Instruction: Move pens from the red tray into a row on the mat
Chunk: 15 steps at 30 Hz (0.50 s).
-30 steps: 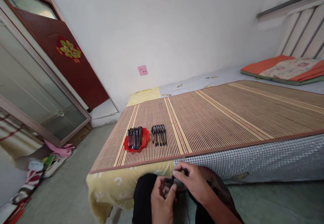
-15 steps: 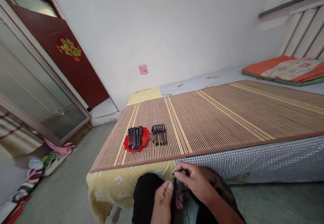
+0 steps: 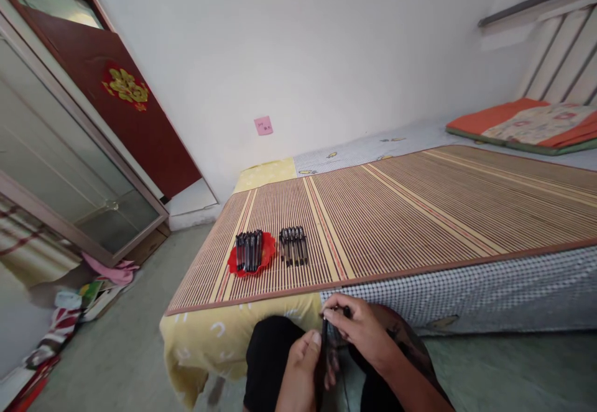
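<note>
A red tray (image 3: 269,251) of dark pens lies on the striped mat (image 3: 420,213), with a loose row of pens (image 3: 293,247) just beside it at three o'clock. At five o'clock from these, the left hand (image 3: 298,371) grips a black pen (image 3: 323,345), and the right hand (image 3: 366,334) pinches its upper end.

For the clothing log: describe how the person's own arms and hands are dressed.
The left hand and the right hand are bare: no gloves, no ring or watch showing. The right forearm is uncovered, no sleeve in view. The left forearm lies outside the picture.
</note>
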### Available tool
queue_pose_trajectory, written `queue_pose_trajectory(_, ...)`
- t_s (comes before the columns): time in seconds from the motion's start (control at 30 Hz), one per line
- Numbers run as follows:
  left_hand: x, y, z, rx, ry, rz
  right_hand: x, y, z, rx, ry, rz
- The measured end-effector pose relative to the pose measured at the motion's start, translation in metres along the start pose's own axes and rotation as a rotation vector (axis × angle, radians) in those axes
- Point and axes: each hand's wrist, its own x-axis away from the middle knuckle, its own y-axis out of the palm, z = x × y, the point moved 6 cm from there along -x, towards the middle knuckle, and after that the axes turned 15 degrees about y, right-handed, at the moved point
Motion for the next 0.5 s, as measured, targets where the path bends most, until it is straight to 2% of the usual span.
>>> queue_pose_trajectory(0.2,-0.001,-0.005,-0.008,-0.006,0.040,0.002,0.002,0.002,-0.002,0.011,0.006,-0.038)
queue_pose_trajectory(0.37,0.003,0.001,-0.004,0.146,-0.059,-0.011,0.004,0.007,0.004,-0.145,0.123,-0.114)
queue_pose_trajectory(0.5,0.008,0.006,0.001,0.282,-0.172,-0.049,0.002,0.009,0.010,-0.253,0.155,-0.137)
